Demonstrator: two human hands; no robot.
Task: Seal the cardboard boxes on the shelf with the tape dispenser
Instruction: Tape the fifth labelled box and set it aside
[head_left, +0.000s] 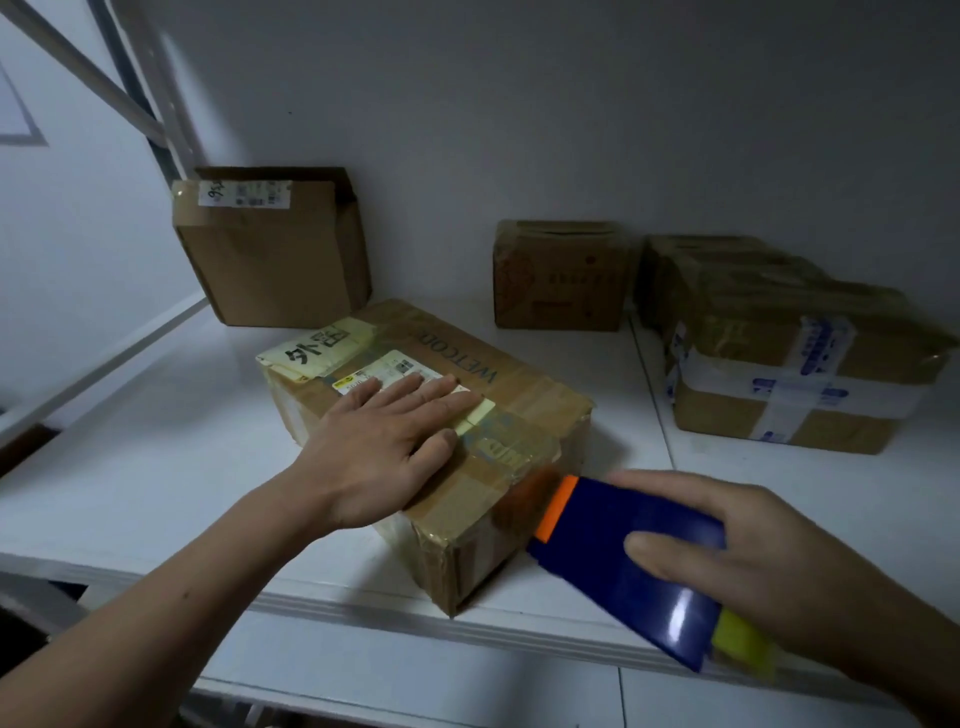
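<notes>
**Status.** Work is on the near box (519, 410), which lies at the front of the shelf (156, 467). Glossy tape shows along its top toward the near-right end; whether that strip is complete cannot be told. The right box (789, 384) carries crossed white tape and reads as sealed. The back-left box (275, 254) has a flap raised at its top and is judged unsealed. The middle box (558, 280) is too dim to assess. By judgement, what remains is this seam, then the back boxes.

**Hands.** The left hand (384, 447) lies flat on the near box's top, fingers straight and close together, pressing over the labels. The right hand (779, 571) grips the dispenser (623, 561): one digit lies across its blue face, another along its upper edge.

**Position.** The dispenser sits at the near box's near-right end, with its orange edge against or just beside the top corner — contact is blurred. It lies to the right of the left hand, apart from it.
</notes>
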